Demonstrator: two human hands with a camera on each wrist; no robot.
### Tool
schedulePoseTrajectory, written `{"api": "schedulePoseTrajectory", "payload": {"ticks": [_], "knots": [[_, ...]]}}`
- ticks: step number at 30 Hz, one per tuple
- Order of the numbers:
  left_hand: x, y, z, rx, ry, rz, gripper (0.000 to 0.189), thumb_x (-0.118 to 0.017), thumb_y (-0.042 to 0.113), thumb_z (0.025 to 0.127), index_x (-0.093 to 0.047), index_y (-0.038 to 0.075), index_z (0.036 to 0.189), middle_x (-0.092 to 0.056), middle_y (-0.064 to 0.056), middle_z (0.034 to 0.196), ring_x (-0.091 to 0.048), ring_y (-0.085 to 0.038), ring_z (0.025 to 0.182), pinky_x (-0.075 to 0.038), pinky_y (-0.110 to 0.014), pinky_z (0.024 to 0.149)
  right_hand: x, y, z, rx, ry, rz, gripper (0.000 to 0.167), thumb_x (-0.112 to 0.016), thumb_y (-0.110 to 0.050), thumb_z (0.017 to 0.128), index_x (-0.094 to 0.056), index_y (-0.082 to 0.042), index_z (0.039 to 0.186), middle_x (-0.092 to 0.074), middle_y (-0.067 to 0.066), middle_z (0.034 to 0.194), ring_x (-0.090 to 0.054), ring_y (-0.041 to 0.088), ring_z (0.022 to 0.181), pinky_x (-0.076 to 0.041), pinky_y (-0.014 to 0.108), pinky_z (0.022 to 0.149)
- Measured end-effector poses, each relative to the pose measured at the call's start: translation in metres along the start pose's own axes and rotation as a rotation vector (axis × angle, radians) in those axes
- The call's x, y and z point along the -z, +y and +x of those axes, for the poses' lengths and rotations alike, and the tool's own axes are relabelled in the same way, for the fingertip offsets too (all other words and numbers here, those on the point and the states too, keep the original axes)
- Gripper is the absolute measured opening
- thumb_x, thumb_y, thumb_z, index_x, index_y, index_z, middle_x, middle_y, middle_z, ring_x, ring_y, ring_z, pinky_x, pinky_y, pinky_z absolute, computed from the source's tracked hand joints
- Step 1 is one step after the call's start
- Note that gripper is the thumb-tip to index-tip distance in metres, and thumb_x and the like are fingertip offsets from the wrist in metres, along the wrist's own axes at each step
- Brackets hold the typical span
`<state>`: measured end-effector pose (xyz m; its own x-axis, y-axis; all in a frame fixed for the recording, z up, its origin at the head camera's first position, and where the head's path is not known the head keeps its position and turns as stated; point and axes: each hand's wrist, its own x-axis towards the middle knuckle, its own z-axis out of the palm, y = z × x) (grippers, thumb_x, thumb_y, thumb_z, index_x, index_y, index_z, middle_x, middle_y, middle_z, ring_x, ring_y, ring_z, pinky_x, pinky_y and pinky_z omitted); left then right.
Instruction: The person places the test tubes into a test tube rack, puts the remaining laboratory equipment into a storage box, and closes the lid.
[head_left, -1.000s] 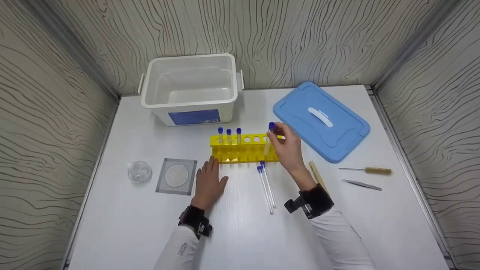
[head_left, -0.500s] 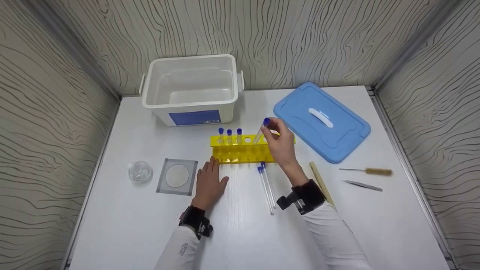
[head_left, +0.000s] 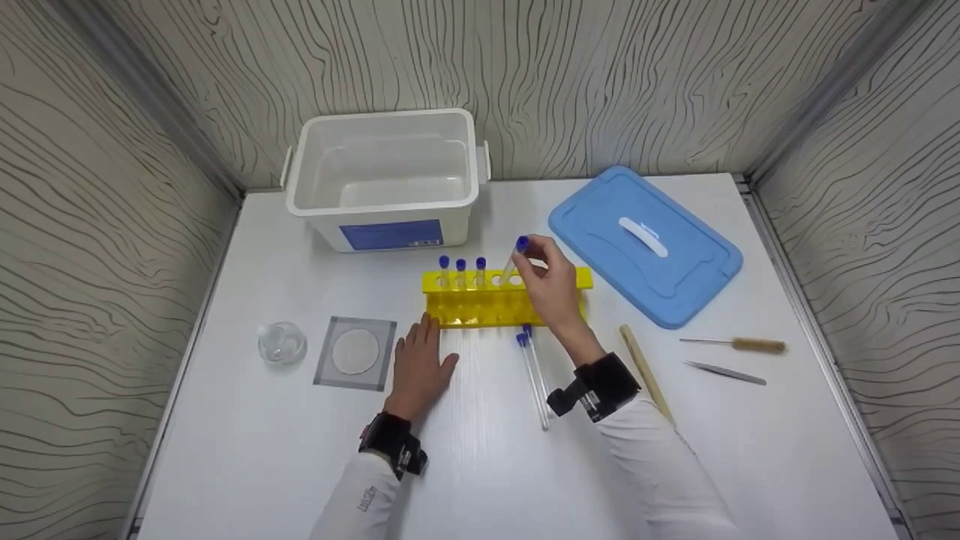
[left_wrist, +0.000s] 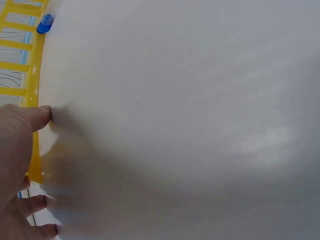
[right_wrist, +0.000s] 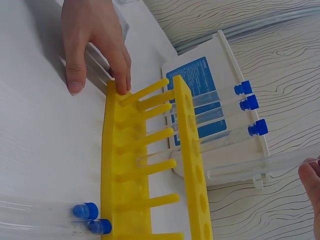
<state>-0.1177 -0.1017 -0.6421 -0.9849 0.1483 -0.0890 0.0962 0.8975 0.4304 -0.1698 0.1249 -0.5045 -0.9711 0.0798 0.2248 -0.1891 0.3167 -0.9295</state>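
Note:
My right hand [head_left: 553,289] pinches a blue-capped test tube [right_wrist: 240,168] near its cap. The tube leans over the yellow test tube rack [head_left: 480,307], its rounded lower end right at the top bar, beside the filled holes. Three more capped tubes [right_wrist: 227,137] stand in the rack's left holes. My left hand [head_left: 421,371] lies with fingers extended, fingertips at the rack's near left corner; in the right wrist view they touch its base. Two capped test tubes [head_left: 534,382] lie on the table in front of the rack.
A white bin [head_left: 390,232] stands behind the rack, and its blue lid [head_left: 645,285] lies at the back right. Rightward are a wooden strip [head_left: 645,371], a wood-handled needle [head_left: 757,345] and tweezers [head_left: 726,372]. To the left are a gauze mat [head_left: 355,352] and a glass vessel [head_left: 283,344].
My right hand has moved left along the rack with the tube, from near its right end to beside the three standing tubes. My left hand has stayed in place.

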Motion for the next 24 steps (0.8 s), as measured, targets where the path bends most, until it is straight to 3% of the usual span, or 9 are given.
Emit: {"api": "schedulePoseTrajectory", "payload": {"ticks": [8,18,24], "knots": [[-0.001,-0.002,0.0,-0.007,0.002,-0.003,0.077,-0.063,0.04,0.103,-0.034,0.0,0.162,-0.031,-0.021,0.171,-0.037,-0.044,0.155,-0.03,-0.064,0.127,-0.01,0.013,0.002,-0.004,-0.055,-0.022,0.03,-0.065,-0.011,0.103,-0.061,0.0,0.131,-0.07,0.019,0.126,-0.07,0.034,0.12,-0.059,0.048,0.104],[0.0,-0.001,-0.001,0.002,-0.006,-0.012,0.077,-0.063,0.04,0.103,-0.034,0.002,0.163,-0.029,-0.02,0.172,-0.036,-0.044,0.156,-0.029,-0.064,0.127,-0.017,0.021,0.002,-0.081,-0.134,-0.128,0.032,-0.064,-0.016,0.105,-0.061,-0.004,0.134,-0.07,0.016,0.132,-0.068,0.032,0.124,-0.057,0.046,0.108],[0.0,-0.001,-0.001,0.004,-0.006,-0.01,0.078,-0.063,0.041,0.103,-0.033,0.002,0.163,-0.029,-0.02,0.173,-0.036,-0.043,0.156,-0.029,-0.063,0.128,-0.023,0.031,0.0,-0.084,-0.165,-0.176,0.031,-0.064,-0.012,0.104,-0.063,-0.003,0.133,-0.07,0.016,0.132,-0.069,0.032,0.123,-0.057,0.044,0.108]]}}
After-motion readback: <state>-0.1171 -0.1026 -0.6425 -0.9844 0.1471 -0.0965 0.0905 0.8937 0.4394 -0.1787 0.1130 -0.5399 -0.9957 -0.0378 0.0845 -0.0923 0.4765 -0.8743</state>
